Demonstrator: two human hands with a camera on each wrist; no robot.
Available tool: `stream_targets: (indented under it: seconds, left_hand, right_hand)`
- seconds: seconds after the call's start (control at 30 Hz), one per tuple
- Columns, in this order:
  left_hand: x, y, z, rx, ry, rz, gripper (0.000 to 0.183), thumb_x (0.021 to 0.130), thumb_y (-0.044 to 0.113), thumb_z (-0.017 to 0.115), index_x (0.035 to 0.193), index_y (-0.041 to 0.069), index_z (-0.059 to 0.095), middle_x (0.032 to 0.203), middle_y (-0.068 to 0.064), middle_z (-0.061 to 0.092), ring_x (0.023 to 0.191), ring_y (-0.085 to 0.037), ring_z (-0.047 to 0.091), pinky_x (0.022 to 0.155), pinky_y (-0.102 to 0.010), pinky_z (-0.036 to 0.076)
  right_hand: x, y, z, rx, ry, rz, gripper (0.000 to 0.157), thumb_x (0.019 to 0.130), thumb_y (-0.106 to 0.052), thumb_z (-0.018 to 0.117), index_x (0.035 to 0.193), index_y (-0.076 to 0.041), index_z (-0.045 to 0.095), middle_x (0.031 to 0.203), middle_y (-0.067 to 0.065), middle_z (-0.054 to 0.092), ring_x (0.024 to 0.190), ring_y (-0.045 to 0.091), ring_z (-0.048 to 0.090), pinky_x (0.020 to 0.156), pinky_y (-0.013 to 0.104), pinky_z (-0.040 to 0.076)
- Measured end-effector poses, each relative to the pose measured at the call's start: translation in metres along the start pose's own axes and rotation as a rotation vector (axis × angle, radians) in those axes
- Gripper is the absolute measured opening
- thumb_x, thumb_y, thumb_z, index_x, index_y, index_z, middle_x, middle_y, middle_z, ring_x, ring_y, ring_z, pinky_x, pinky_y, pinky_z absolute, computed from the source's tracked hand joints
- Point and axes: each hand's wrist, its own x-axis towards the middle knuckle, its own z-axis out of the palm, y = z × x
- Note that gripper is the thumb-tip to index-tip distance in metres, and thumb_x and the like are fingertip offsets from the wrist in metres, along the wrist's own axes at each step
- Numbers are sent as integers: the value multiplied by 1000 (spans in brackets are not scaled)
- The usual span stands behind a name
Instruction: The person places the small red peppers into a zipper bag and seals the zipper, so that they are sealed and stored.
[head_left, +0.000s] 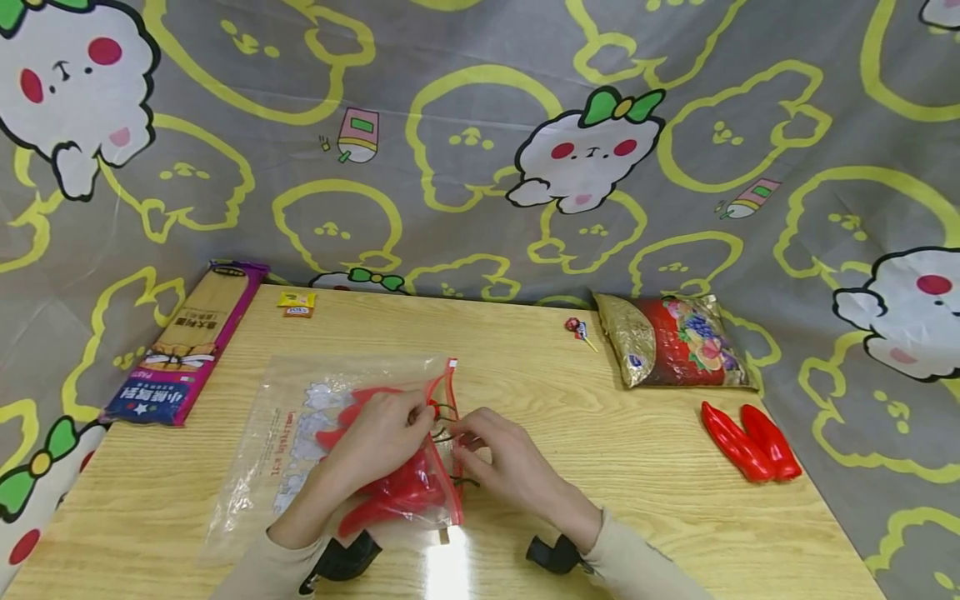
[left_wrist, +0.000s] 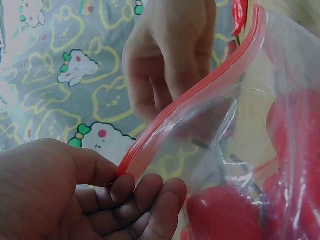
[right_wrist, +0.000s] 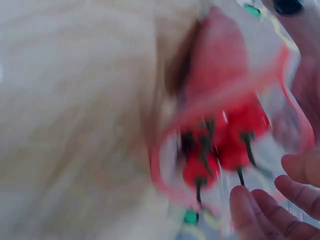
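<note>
A clear zip bag [head_left: 281, 450] with a red zip edge and cartoon print lies on the table, holding several glossy red peppers [right_wrist: 201, 169]. Their dark stems point toward the bag's mouth, which gapes in the right wrist view. My left hand [head_left: 382, 442] lies over the bag and pinches the red zip edge [left_wrist: 165, 117] between thumb and forefinger. Just right of the mouth is my right hand [head_left: 513, 467], its loosely bent fingers [right_wrist: 245, 210] spread close by the pepper stems, with nothing held between them.
Two red peppers [head_left: 750, 442] lie at the table's right. Behind them is a gold and red fruit-print packet [head_left: 675, 342], with a lollipop [head_left: 573, 324] to its left. Small wrapped candies [head_left: 297, 302] and a purple pasta packet [head_left: 187, 342] lie at the back left. A patterned cloth hangs behind.
</note>
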Motion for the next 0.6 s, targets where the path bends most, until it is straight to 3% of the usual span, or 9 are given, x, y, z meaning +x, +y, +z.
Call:
stream_targets:
  seconds: [0.13,0.33,0.53,0.6]
  left_hand:
    - [0,-1,1,-18,-6,-15,24,87,15,49,63,17,48,51,7,35,45,-4,33,43,-21,30]
    - [0,0,2,-23,-8,-20,24,88,17,50,64,17,48,50,5,36,45,-5,34,43,-21,31]
    - [0,-1,2,-21,-4,-13,25,87,15,49,62,17,47,50,6,33,44,-4,31,43,-21,29]
    - [0,-1,2,-20,-3,-11,25,87,15,49,62,17,47,50,7,33,44,-4,30,42,-21,29]
  right_hand:
    - [-18,17,-32,-108,117,93,18,83,-11,66,100,-7,62,93,0,63,77,6,60,66,24,51]
    - [-59,68,-93,-454,284,278,22,81,-13,66,101,-4,63,91,9,62,79,23,59,64,39,47]
    - [-116,124,-153,-724,369,435,28,74,-10,67,99,3,60,89,23,57,77,41,53,62,52,39]
    - [-135,137,-168,-779,363,498,30,73,-10,67,98,4,59,88,27,55,74,46,52,59,55,37]
